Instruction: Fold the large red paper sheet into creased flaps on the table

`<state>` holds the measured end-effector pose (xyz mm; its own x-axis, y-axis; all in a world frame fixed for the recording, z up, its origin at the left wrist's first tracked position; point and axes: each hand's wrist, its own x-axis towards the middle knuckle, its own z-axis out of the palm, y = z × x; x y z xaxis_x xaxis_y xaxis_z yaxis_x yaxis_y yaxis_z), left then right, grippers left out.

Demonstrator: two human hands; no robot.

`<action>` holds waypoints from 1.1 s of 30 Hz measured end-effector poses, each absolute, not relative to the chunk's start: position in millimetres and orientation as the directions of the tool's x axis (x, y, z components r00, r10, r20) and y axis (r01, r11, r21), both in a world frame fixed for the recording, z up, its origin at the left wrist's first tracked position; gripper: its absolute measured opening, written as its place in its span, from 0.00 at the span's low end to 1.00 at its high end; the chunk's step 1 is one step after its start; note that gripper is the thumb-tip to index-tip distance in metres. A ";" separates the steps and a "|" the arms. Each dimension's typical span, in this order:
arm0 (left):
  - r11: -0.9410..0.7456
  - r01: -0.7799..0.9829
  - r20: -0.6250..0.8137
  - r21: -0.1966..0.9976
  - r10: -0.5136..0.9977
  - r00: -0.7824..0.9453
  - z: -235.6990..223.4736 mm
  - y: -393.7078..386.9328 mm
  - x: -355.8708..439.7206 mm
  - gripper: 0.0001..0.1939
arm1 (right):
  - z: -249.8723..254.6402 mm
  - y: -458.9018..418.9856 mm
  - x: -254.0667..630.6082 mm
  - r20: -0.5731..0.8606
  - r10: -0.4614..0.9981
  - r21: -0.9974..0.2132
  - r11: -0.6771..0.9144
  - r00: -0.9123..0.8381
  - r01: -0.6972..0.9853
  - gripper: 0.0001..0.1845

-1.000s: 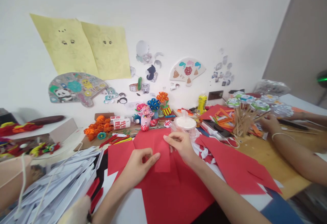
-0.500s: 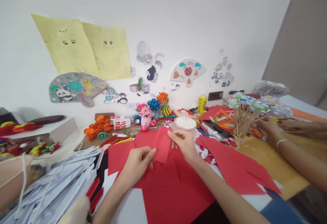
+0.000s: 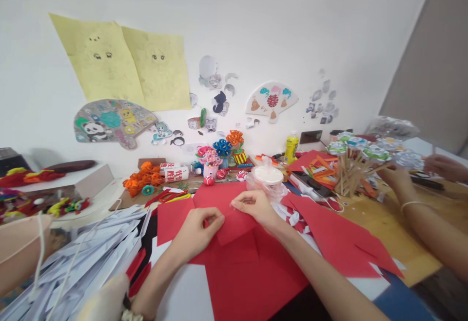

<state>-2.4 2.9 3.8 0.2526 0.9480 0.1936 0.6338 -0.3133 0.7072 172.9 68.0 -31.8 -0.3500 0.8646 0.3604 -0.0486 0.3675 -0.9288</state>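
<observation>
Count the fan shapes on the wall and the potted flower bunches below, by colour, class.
Grey fan with panda: 1
White fan with red characters: 1
Pink flower bunch: 1
Blue flower bunch: 1
Orange flower bunch: 1
Total: 5

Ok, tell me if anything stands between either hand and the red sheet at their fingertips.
Nothing visible does: the left hand and right hand both meet the sheet. The cup stands beyond the right hand.
</observation>
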 end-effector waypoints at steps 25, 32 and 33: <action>-0.245 0.583 0.155 0.775 0.967 0.201 -6.5 6.3 11.4 0.10 | -30.3 59.7 169.7 0.329 0.803 -0.932 0.360 -0.497 -0.035 0.18; -0.272 0.567 0.137 0.777 0.953 0.270 -2.1 9.0 -5.7 0.10 | -30.4 67.8 176.8 0.319 0.862 -0.941 0.339 -0.394 -0.022 0.16; -0.275 0.571 0.132 0.774 0.951 0.280 -0.8 9.7 -11.6 0.11 | -30.9 69.4 177.5 0.316 0.871 -0.944 0.329 -0.377 -0.032 0.16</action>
